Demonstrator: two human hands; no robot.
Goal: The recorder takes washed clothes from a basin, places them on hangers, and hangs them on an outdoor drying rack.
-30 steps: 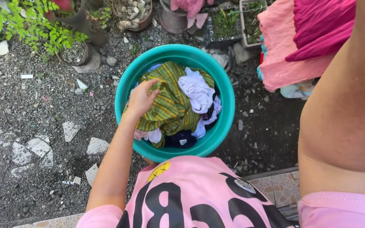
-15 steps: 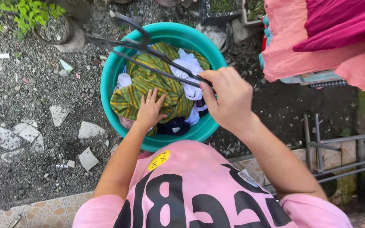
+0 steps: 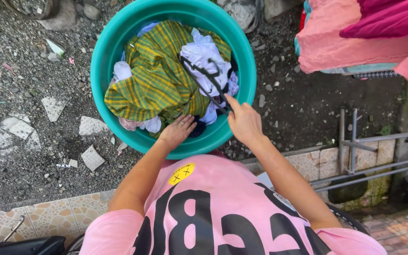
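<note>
My left hand (image 3: 178, 132) rests at the near rim of the teal basin (image 3: 104, 56), fingers spread and loosely bent, lying on the clothes there. The fingertips touch the edge of the green-and-yellow plaid cloth (image 3: 157, 80) and a dark garment (image 3: 195, 128) just beside it. I cannot tell whether the fingers pinch anything; nothing is lifted.

My right hand (image 3: 244, 122) is at the near right rim of the basin. Its fingers are closed on the near end of a dark hanger (image 3: 207, 82), index finger stretched along it. The hanger lies across the white garment (image 3: 203, 54) at the right side of the pile and reaches toward the basin's middle.

The basin stands on dark gravel (image 3: 29, 80), and is full. The plaid cloth covers the middle and left of the pile. White pieces show at the far left and the near edge, with a pale pink piece (image 3: 131, 124) at the near left under the plaid.

Broken tile pieces (image 3: 92, 157) lie on the gravel left of the basin. A tiled ledge (image 3: 38, 218) runs along the near edge of the gravel. Pink and magenta cloths (image 3: 350, 38) hang at the upper right. A metal rack (image 3: 355, 156) stands at the right. I wear a pink shirt (image 3: 223, 208) with black print.
</note>
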